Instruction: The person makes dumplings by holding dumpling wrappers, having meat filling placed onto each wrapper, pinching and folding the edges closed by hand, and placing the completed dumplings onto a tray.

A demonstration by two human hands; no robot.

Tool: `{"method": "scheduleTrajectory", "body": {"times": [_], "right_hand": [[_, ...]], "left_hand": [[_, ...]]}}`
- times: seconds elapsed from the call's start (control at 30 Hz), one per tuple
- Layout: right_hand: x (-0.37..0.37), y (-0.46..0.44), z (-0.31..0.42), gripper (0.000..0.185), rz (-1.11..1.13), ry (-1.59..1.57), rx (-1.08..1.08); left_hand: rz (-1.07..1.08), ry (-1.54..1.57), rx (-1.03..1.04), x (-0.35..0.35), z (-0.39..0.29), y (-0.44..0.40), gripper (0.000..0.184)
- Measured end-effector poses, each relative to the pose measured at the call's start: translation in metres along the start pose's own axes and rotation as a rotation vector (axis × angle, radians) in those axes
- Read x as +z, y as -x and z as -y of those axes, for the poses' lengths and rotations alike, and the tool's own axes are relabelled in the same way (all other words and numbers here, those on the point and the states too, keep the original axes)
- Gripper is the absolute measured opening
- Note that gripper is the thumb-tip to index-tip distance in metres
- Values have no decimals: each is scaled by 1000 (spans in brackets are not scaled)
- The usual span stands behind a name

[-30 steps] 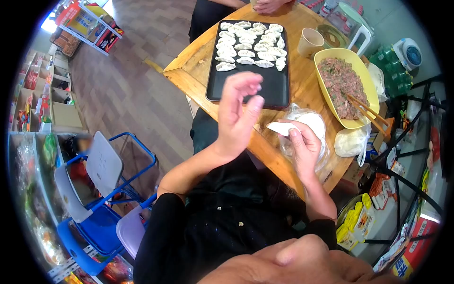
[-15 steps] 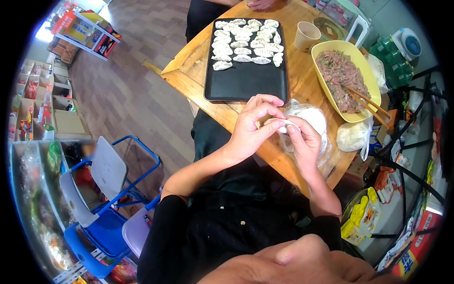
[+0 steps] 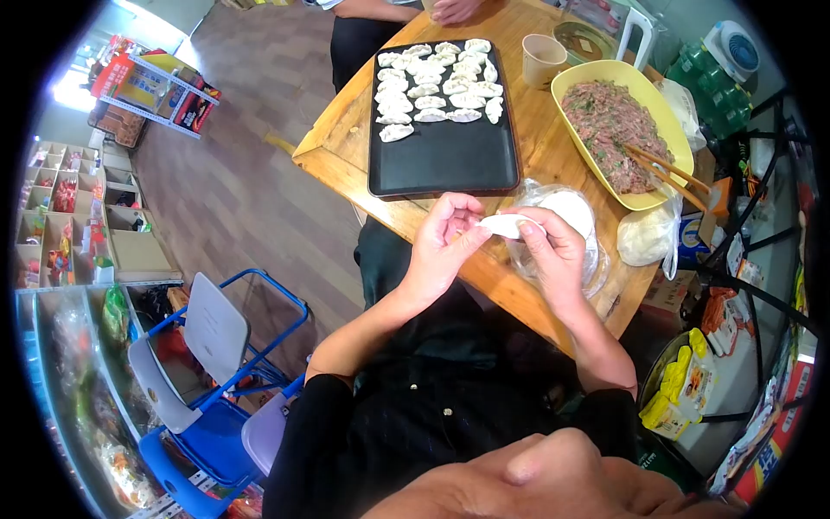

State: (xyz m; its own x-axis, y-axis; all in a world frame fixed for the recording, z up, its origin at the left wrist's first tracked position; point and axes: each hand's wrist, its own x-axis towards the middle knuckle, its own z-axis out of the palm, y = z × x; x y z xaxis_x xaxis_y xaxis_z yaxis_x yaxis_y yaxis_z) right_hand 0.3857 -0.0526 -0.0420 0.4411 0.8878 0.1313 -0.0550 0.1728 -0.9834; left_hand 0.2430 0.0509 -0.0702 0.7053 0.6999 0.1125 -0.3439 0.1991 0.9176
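Note:
Between my two hands is a white dumpling (image 3: 503, 226), folded over into a half-moon. My left hand (image 3: 448, 238) pinches its left end with thumb and fingers. The right end is gripped by my right hand (image 3: 553, 248), thumb in front. Just behind my right hand lies a stack of round dumpling wrappers (image 3: 571, 210) in a clear plastic bag. Beyond my hands sits a black tray (image 3: 441, 160) with rows of finished dumplings (image 3: 430, 102) over its far part. A yellow bowl (image 3: 677, 138) of minced meat filling (image 3: 612, 130) stands to the right, with chopsticks (image 3: 667, 171) resting in it.
A paper cup (image 3: 543, 60) stands behind the bowl. A knotted plastic bag (image 3: 647, 235) of dough-like stuff lies at the table's right edge. Across the wooden table (image 3: 333, 143) are another person's hands (image 3: 454, 10). Folding chairs (image 3: 212, 333) stand at left.
My left fingers have loosened and shifted slightly left, showing more of the dumpling. The camera view has shifted a little, so the tray and bowl appear further left.

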Motion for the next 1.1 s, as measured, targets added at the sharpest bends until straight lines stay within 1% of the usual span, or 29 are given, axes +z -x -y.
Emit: {"method": "scheduleTrajectory", "body": {"times": [0.03, 0.07, 0.13, 0.17, 0.23, 0.27, 0.33, 0.37, 0.43, 0.47, 0.5, 0.57, 0.6, 0.63, 0.67, 0.7, 0.73, 0.77, 0.8, 0.83, 0.9, 0.93, 0.97, 1.03, 1.07, 1.1], "right_hand": [[0, 0, 0, 18, 2, -5, 0], [-1, 0, 0, 18, 5, -8, 0], [-1, 0, 1, 18, 10, -5, -7], [-1, 0, 1, 19, 16, -1, -11], [-2, 0, 2, 19, 12, 1, -12], [-2, 0, 1, 18, 10, 6, -11], [-2, 0, -1, 18, 7, 6, 15], [-2, 0, -2, 18, 2, 15, 40], [-2, 1, -3, 17, -1, 105, 65], [-2, 0, -7, 17, 0, 157, 35], [-2, 0, -8, 16, 5, 170, 15], [1, 1, -8, 14, 7, 256, -110], [3, 0, -2, 14, 16, 256, -125], [5, 1, 5, 14, 57, 360, -216], [7, 1, 10, 15, 98, 462, -305], [8, 1, 9, 15, 104, 461, -309], [8, 1, 7, 16, 113, 492, -364], [9, 3, 5, 18, 122, 523, -415], [8, 3, 7, 19, 135, 524, -406], [9, 3, 10, 19, 137, 523, -397], [10, 6, 17, 19, 132, 604, -446], [9, 8, 18, 20, 141, 601, -419], [9, 6, 19, 20, 137, 615, -395], [8, 9, 21, 23, 133, 581, -445], [7, 9, 22, 26, 153, 582, -463], [7, 9, 23, 26, 143, 598, -446]], "left_hand": [[-7, -66, 14, -1, 1, 1, 26], [-6, -69, 14, -1, 2, 1, 26], [-13, -191, 56, 1, 1, 1, 17], [-12, -193, 57, 2, 1, 0, 17], [-16, -371, 185, 2, -1, -1, 13], [-19, -379, 185, 2, -2, 1, 13], [-53, -597, 273, 3, -6, 2, 13], [-59, -607, 288, 3, -6, 4, 13], [-78, -729, 385, 0, -4, 4, 15], [-92, -693, 350, 0, -3, 6, 17], [-89, -727, 302, -1, -4, 9, 32], [-87, -463, 194, 0, 7, 11, 56], [-32, -372, 134, 0, 5, 11, 70], [-21, -300, 125, 2, 5, 12, 71], [9, -294, 140, 2, 5, 11, 68], [37, -289, 151, 3, 4, 12, 65], [32, -291, 152, 0, 2, 12, 65], [121, -360, 168, -4, 0, 11, 61], [213, -427, 180, -5, -4, 10, 57], [210, -424, 172, -5, -7, 9, 57], [170, -187, -81, 0, -9, 14, 51], [193, -186, -23, 2, -11, 13, 52], [165, -78, -93, 6, -13, 15, 48], [148, -114, -16, 7, -8, 15, 45], [113, -98, -28, 9, -9, 16, 44], [130, -134, -82, 6, -10, 16, 39]]}}
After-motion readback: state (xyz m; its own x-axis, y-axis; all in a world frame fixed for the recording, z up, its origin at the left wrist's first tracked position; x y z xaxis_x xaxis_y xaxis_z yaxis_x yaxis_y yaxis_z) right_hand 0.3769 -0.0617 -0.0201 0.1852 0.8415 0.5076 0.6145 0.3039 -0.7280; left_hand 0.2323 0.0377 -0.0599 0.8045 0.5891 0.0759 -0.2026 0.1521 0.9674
